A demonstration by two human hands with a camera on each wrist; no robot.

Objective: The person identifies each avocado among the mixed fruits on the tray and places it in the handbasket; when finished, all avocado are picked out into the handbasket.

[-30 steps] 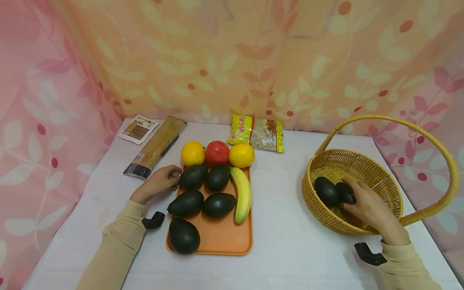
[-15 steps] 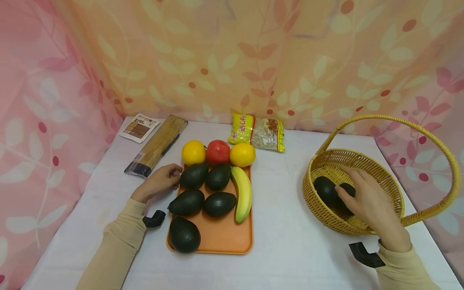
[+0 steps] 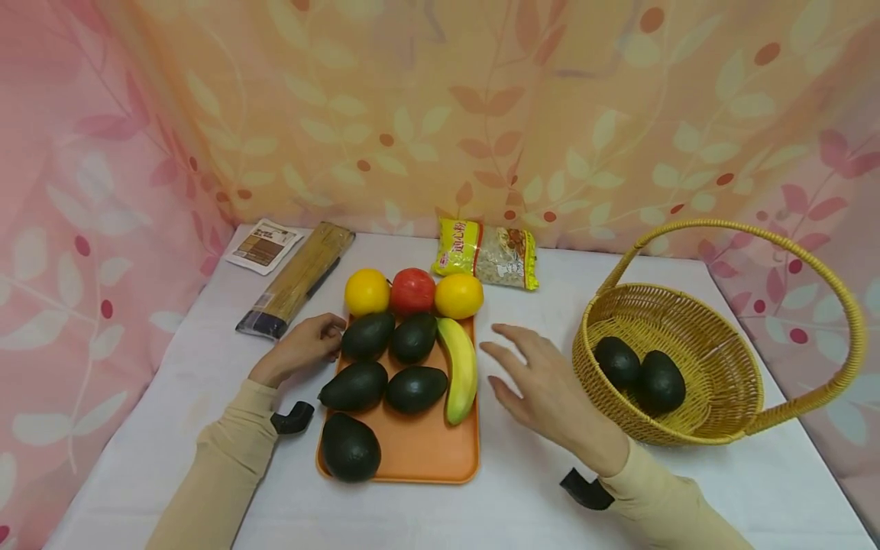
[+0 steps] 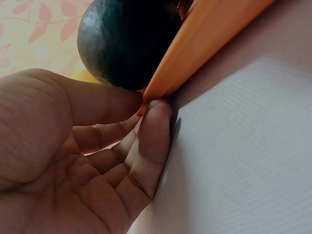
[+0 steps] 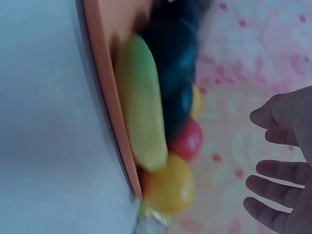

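Head view showed the right hand empty, fingers spread, hovering between the basket and the tray, nearest the banana. The left hand pinched the tray's far-left rim beside an avocado. Judging by the crowded tray, a careless reach could nudge the banana or roll neighbouring avocados.

In the right wrist view we see the long yellow banana and dark green avocados blurred. The small white packet's print is too small for us to read.
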